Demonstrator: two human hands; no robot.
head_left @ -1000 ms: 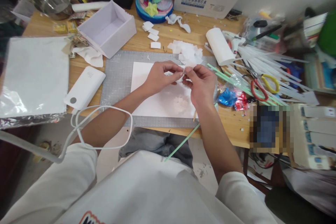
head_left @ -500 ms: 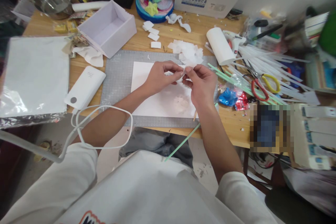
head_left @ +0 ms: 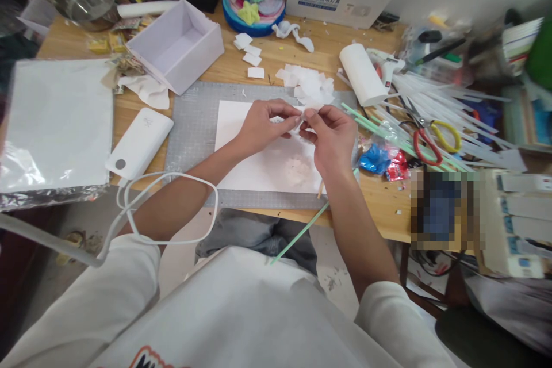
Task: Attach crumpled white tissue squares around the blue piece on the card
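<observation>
Over a white sheet of paper [head_left: 245,169], my left hand [head_left: 268,125] and my right hand [head_left: 331,137] meet fingertip to fingertip. Both are closed in a pinch on a small, thin white piece of paper [head_left: 309,108], mostly hidden by the fingers. Below them on the sheet lies a pale, ruffled, round thing [head_left: 297,170], blurred at its edges. Just beyond my fingers sits a pile of thin white paper pieces [head_left: 310,84]. A light green stick [head_left: 302,231] slants from my lap to the table edge by my right forearm.
A grey cutting mat [head_left: 190,126] lies under the sheet. To the left are a power bank [head_left: 140,144] with a looped white cable and an open white box [head_left: 179,49]. On the right lie a white roll [head_left: 363,75], scissors [head_left: 426,135], green sticks [head_left: 375,126] and white strips [head_left: 448,100].
My hands stay together in nearly the same place. Slightly more of the white paper piece shows above my fingertips.
</observation>
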